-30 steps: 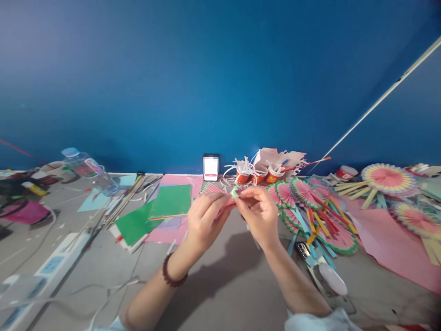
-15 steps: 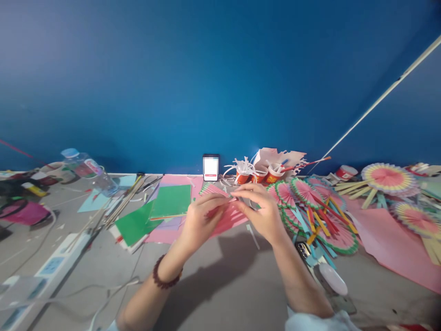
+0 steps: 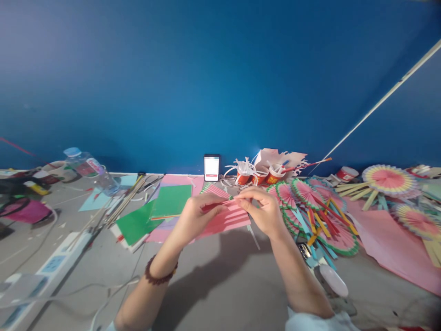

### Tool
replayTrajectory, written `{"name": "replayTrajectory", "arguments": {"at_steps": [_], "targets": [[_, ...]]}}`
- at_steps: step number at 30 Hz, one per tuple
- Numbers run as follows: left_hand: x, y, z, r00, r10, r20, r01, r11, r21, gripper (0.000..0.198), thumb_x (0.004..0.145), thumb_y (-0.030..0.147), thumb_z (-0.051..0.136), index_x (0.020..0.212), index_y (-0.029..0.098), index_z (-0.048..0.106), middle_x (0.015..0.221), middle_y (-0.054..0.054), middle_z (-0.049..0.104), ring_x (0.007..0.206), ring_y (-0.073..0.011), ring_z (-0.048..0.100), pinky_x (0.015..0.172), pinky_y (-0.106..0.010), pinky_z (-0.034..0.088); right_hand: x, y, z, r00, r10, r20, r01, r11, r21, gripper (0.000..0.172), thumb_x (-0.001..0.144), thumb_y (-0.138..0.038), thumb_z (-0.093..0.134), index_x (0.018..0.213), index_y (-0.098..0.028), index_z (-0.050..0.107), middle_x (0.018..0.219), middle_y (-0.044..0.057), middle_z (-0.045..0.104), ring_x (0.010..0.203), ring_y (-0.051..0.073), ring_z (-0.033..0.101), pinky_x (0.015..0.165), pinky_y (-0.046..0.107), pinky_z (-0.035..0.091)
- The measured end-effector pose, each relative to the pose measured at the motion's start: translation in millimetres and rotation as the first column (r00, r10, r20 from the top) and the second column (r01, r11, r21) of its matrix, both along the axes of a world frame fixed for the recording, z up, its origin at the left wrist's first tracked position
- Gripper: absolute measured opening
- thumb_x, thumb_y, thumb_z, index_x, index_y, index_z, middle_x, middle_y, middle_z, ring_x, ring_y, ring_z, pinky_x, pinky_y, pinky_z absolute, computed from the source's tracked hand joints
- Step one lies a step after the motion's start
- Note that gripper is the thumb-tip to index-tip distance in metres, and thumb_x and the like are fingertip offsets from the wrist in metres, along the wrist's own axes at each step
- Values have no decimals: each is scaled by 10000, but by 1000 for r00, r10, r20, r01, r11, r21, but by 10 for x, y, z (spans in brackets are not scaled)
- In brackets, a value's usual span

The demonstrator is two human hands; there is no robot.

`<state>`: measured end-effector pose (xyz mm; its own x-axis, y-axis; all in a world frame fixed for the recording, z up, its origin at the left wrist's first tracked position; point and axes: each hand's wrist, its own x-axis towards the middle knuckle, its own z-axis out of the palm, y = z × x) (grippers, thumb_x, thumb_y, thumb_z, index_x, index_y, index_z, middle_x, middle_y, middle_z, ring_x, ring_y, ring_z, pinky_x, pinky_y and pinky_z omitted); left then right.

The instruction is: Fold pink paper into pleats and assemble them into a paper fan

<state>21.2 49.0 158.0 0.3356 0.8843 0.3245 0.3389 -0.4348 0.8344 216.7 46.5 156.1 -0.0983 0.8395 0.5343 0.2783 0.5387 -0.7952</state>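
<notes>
A pink sheet of paper with accordion pleats (image 3: pixel 230 220) hangs between my two hands above the table. My left hand (image 3: pixel 201 214) pinches its upper edge, fingers over the top and thumb beneath. Close beside it my right hand (image 3: pixel 262 209) grips the right end of the same edge between thumb and fingertips. Just behind the fingers lies another pleated paper piece, pink with a green edge (image 3: pixel 213 189). A white paper strip (image 3: pixel 254 236) rests on the table under my right hand.
Green paper sheets (image 3: pixel 172 201) lie on the left, near wooden sticks, a plastic bottle (image 3: pixel 87 165) and a power strip (image 3: pixel 57 263). A phone (image 3: pixel 211 168) stands against the blue wall. Paper cups (image 3: pixel 274 174), paper fans (image 3: pixel 308 192), coloured strips and a white mouse (image 3: pixel 333 279) are on the right.
The pleated pink paper now shows more of its face below my fingers, spread down and to the right. My left hand and wrist have shifted slightly left.
</notes>
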Motion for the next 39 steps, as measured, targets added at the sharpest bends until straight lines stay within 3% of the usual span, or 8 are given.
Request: {"name": "replayTrajectory", "arguments": {"at_steps": [11,22,27,30,34,39], "targets": [[42,30,-46,996,80,29,-79,996,-33,171,790,301,661,702,163,710,700,-36,705,648,-140,608,597,-217,452,0,44,-54,1000,-14,16,15,998,-57,71,795,-252,664,752,-205,695,778,36,684,763,170,603,682,291,455],[87,27,-111,988,115,-104,-113,993,22,262,854,293,535,684,145,668,661,-34,661,610,-130,555,569,-225,413,-28,105,-120,999,31,43,-21,973,-228,100,798,-272,603,787,-179,636,754,19,633,696,148,567,673,269,453],[108,3,-109,982,123,-143,-114,991,65,207,842,203,517,704,160,666,689,-23,672,637,-132,569,601,-234,411,-24,123,-127,990,137,15,-122,920,-373,202,776,-341,641,894,-181,676,759,13,634,665,134,551,622,249,441],[117,0,-100,981,111,-162,-101,992,71,199,848,199,522,729,172,680,721,-20,691,656,-137,586,606,-232,410,-27,154,-159,991,130,2,-116,887,-448,205,756,-370,663,814,-175,689,659,-7,599,601,123,526,555,232,408],[90,40,-122,981,83,-175,-76,996,47,200,867,257,534,831,185,717,793,-42,720,686,-152,614,606,-230,429,-21,182,-181,999,49,21,-36,905,-424,209,737,-383,677,755,-174,687,659,-2,623,587,123,526,562,238,414],[45,89,-140,982,79,-174,-79,997,9,237,863,320,546,821,185,736,775,-42,726,645,-147,607,570,-218,429,-7,177,-161,996,51,67,-22,926,-377,194,745,-364,664,735,-171,679,653,-3,629,573,119,520,561,239,415]]}}
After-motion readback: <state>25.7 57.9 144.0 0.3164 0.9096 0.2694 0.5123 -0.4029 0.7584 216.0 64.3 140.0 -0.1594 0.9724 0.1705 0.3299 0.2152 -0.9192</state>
